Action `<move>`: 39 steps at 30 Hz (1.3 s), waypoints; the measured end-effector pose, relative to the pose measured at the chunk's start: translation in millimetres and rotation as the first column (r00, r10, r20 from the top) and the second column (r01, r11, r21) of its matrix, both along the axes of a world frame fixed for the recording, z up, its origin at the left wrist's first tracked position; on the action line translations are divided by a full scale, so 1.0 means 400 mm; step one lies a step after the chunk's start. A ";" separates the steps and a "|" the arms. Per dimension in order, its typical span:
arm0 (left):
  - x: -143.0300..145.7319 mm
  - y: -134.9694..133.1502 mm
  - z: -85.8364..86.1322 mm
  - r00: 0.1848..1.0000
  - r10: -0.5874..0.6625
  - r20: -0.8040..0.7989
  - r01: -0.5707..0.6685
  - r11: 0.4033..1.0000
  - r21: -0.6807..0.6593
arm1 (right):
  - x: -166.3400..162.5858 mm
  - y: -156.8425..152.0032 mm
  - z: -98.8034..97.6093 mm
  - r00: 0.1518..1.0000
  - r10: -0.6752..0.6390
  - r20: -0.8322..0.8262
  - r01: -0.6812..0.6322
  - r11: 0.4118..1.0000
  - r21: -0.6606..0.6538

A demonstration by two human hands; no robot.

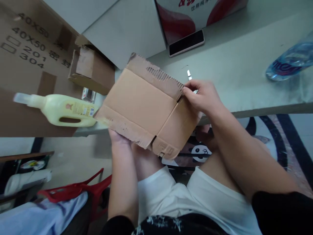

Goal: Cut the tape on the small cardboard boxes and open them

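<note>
I hold a small brown cardboard box (144,104) in front of me, above my lap and over the table's near edge. My right hand (204,96) pinches the box's upper right corner at a torn flap, fingers closed. My left hand (117,137) supports the box from below at its lower left; most of that hand is hidden behind the cardboard. A yellow plastic bottle (66,110) with a white cap lies on its side just left of the box.
A grey table (244,78) carries a black phone (186,43), a clear water bottle (290,60) at the right, a red-and-white carton (195,13), a small open box (91,70) and a large flat carton (29,65). A red chair (83,189) stands lower left.
</note>
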State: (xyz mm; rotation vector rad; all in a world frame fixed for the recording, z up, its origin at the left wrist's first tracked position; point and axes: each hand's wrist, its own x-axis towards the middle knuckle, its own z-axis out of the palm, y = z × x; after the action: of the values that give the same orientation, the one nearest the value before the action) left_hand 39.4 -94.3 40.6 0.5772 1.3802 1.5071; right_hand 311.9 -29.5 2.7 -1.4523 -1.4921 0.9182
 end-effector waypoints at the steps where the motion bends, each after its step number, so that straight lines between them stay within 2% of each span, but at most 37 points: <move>1: -0.004 0.011 0.004 0.999 0.048 0.001 -0.048 0.998 0.035 | 0.005 0.001 -0.003 1.000 -0.009 0.001 0.009 1.000 0.012; 3: -0.004 0.047 0.010 0.996 0.083 0.015 -0.084 0.996 0.044 | 0.019 0.003 -0.006 1.000 -0.015 -0.011 0.016 1.000 0.028; 6: 0.012 0.118 0.002 0.999 -0.014 0.035 0.017 0.996 -0.089 | 0.050 0.006 -0.007 0.994 0.017 -0.106 -0.014 1.000 0.023; 9: 0.031 0.174 -0.035 0.995 -0.068 0.073 0.080 0.982 -0.172 | 0.088 0.014 -0.003 0.973 0.104 -0.208 -0.098 0.994 0.037; 16: 0.044 0.229 -0.126 0.974 -0.200 0.105 0.215 0.963 -0.160 | 0.133 0.025 -0.003 0.931 0.208 -0.300 -0.218 0.976 0.001; 18: 0.050 0.244 -0.144 0.972 -0.208 0.106 0.224 0.960 -0.168 | 0.125 0.016 0.001 0.910 0.170 -0.379 -0.201 0.979 -0.043; 21: 0.061 0.267 -0.164 0.950 -0.259 0.174 0.297 0.924 -0.243 | 0.106 0.002 0.008 0.894 0.053 -0.444 -0.103 0.991 -0.090; 23: 0.065 0.278 -0.169 0.924 -0.301 0.236 0.363 0.886 -0.290 | 0.093 -0.002 0.010 0.894 0.023 -0.447 -0.062 0.995 -0.073; 26: 0.068 0.289 -0.168 0.907 -0.315 0.280 0.399 0.857 -0.326 | 0.080 -0.002 0.005 0.887 0.014 -0.462 -0.037 0.999 -0.041; 30: 0.076 0.303 -0.158 0.916 -0.314 0.250 0.383 0.872 -0.305 | 0.079 -0.003 -0.012 0.894 -0.010 -0.448 -0.015 0.998 -0.054; 33: 0.089 0.314 -0.151 0.910 -0.342 0.234 0.390 0.898 -0.204 | 0.083 -0.007 -0.021 0.914 -0.047 -0.404 0.026 0.998 -0.059; 36: 0.096 0.313 -0.154 0.858 -0.442 0.260 0.481 0.870 -0.106 | 0.089 -0.010 -0.026 0.930 -0.066 -0.361 0.048 0.997 -0.059; 39: 0.090 0.302 -0.170 0.851 -0.488 0.196 0.511 0.854 -0.092 | 0.096 -0.015 -0.031 0.925 -0.105 -0.366 0.080 0.993 -0.083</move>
State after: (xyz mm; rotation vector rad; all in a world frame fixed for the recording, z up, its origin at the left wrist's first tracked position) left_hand 75.3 26.5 -27.3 0.6474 1.0853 0.9993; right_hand 350.3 -35.4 -9.7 -1.2967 -1.1147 1.1221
